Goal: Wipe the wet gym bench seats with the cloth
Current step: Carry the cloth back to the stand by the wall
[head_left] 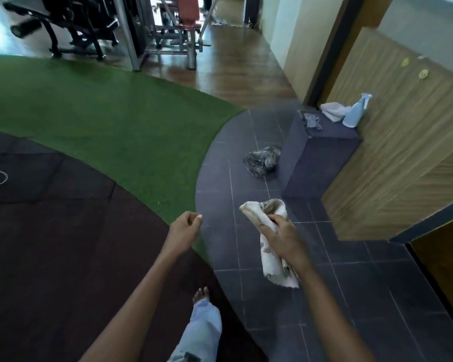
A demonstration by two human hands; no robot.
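Right hand (283, 239) grips cloth (271, 267), fingers curled round bunched upper part; one end sticks up past knuckles, rest hangs below wrist, over tiled floor (377, 283). Left hand (185, 231) loosely curled, thumb near forefinger, holds nothing. Bench (29, 14) far off, top left, well apart from cloth. Spray bottle (355, 113) on dark box (317, 152) by wall.

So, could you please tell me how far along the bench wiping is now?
Done: nothing I can confirm from this far. In hand: the right hand grips the cloth, the left hand is empty. Left: reaching and wiping the black bench and red seat across the green turf.
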